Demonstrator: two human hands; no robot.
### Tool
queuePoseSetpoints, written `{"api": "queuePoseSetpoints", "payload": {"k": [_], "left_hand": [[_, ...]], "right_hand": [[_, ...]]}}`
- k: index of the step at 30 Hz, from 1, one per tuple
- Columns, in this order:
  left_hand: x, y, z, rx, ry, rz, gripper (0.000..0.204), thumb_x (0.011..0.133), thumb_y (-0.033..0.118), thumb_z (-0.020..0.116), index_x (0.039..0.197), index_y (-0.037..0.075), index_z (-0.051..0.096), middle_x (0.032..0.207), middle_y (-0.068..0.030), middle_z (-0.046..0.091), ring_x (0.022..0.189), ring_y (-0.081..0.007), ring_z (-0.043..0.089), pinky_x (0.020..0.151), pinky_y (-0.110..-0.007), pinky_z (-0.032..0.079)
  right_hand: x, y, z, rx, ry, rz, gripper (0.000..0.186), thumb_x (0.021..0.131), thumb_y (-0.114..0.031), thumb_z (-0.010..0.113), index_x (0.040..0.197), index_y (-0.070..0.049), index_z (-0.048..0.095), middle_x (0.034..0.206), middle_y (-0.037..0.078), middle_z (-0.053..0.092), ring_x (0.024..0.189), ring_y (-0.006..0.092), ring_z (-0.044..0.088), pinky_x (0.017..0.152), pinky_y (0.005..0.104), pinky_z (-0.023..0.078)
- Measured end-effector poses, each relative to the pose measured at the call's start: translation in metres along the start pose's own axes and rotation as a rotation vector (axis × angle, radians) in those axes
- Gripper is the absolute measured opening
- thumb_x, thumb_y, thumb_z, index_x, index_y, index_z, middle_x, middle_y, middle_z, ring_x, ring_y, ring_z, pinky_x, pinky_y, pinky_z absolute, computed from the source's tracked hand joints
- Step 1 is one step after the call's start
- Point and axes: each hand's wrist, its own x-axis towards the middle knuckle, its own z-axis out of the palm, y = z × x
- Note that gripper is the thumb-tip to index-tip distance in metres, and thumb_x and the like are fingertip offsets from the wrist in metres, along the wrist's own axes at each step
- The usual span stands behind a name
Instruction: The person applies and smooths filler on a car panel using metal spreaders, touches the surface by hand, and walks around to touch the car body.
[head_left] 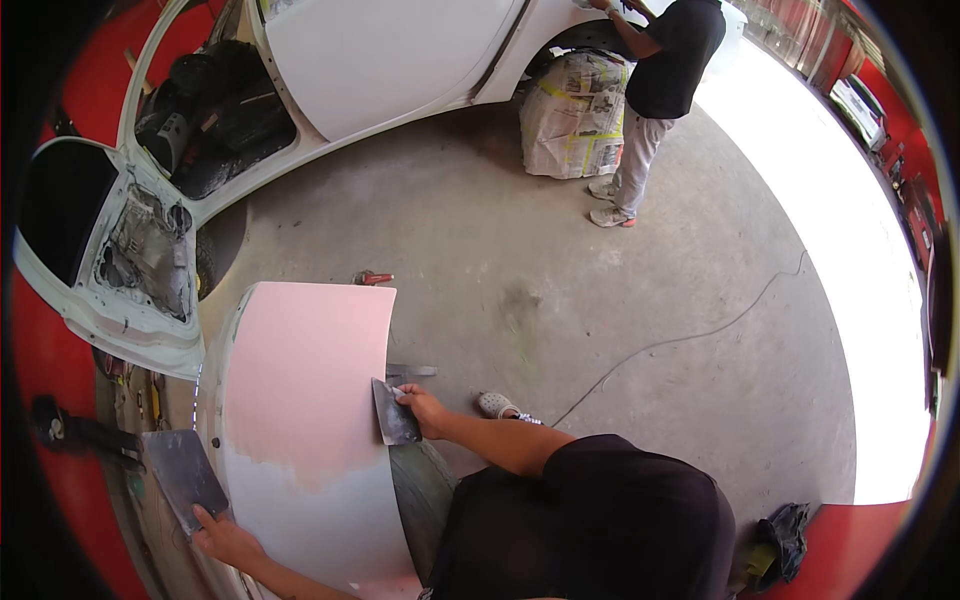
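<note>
A white car panel (330, 520) lies in front of me, its far part covered with a pink coat (308, 365) that fades out unevenly toward the near side. My right hand (426, 412) grips a flat, grey spreader blade (398, 418) with pale smears on it. The blade is at the panel's right edge; I cannot tell whether it touches. On the panel's left side, my left hand (226, 540) holds a dark, flat rectangular plate (186, 478) by its near corner, thumb on top.
A white car body (390, 60) with an open door (150, 250) stands beyond the panel. A co-worker (672, 70) stands by its paper-covered wheel (575, 115). A red tool (373, 278) lies on the floor, where a cable (650, 347) runs. A black bag (783, 540) sits at the lower right.
</note>
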Motion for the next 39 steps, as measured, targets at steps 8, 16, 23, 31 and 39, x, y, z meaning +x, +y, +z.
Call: {"api": "queuePoseSetpoints", "payload": {"k": [8, 16, 23, 31, 39], "left_hand": [[0.016, -0.014, -0.011, 0.020, -0.022, 0.009, 0.048, 0.091, 0.037, 0.064, 0.100, -0.007, 0.047, 0.103, -0.0164, 0.055, 0.095, -0.0229, 0.053, 0.087, -0.035, 0.043], [0.041, -0.044, -0.036, 0.016, 0.028, 0.031, 0.047, 0.090, 0.035, 0.066, 0.097, -0.007, 0.047, 0.104, -0.0174, 0.056, 0.094, -0.0234, 0.053, 0.084, -0.038, 0.045], [0.015, -0.010, -0.008, 0.272, 0.058, 0.006, 0.051, 0.093, 0.039, 0.061, 0.096, -0.011, 0.050, 0.098, -0.0182, 0.058, 0.087, -0.0246, 0.055, 0.081, -0.038, 0.046], [-0.033, -0.005, 0.007, 0.268, 0.200, 0.045, 0.056, 0.096, 0.039, 0.054, 0.110, -0.015, 0.052, 0.107, -0.0213, 0.060, 0.093, -0.0268, 0.057, 0.081, -0.037, 0.046], [-0.206, -0.069, 0.128, 0.300, -0.657, -0.171, 0.028, 0.096, 0.017, 0.052, 0.106, -0.007, 0.060, 0.093, -0.0095, 0.065, 0.085, -0.0159, 0.060, 0.077, -0.030, 0.048]], "right_hand": [[0.003, -0.004, 0.007, -0.071, 0.024, -0.047, 0.015, 0.091, -0.009, 0.050, 0.107, -0.012, 0.050, 0.091, 0.003, 0.056, 0.080, 0.0140, 0.055, 0.069, 0.0331, 0.049], [-0.007, 0.010, 0.003, -0.091, -0.003, 0.011, 0.016, 0.092, -0.010, 0.051, 0.108, -0.011, 0.052, 0.090, 0.001, 0.058, 0.080, 0.0137, 0.056, 0.072, 0.0323, 0.049], [0.005, -0.079, -0.064, 0.146, 0.093, -0.121, 0.019, 0.093, -0.008, 0.054, 0.111, -0.011, 0.049, 0.094, 0.006, 0.059, 0.084, 0.0203, 0.062, 0.074, 0.0411, 0.054], [-0.136, -0.123, -0.287, 0.219, 0.579, -0.397, 0.056, 0.085, -0.003, 0.066, 0.131, 0.000, 0.035, 0.111, 0.017, 0.058, 0.095, 0.0275, 0.063, 0.081, 0.0423, 0.054], [-0.165, -0.153, -0.387, 0.219, 0.775, -0.461, 0.038, 0.085, 0.002, 0.063, 0.119, 0.001, 0.047, 0.104, 0.015, 0.060, 0.092, 0.0280, 0.063, 0.081, 0.0428, 0.053]]}}
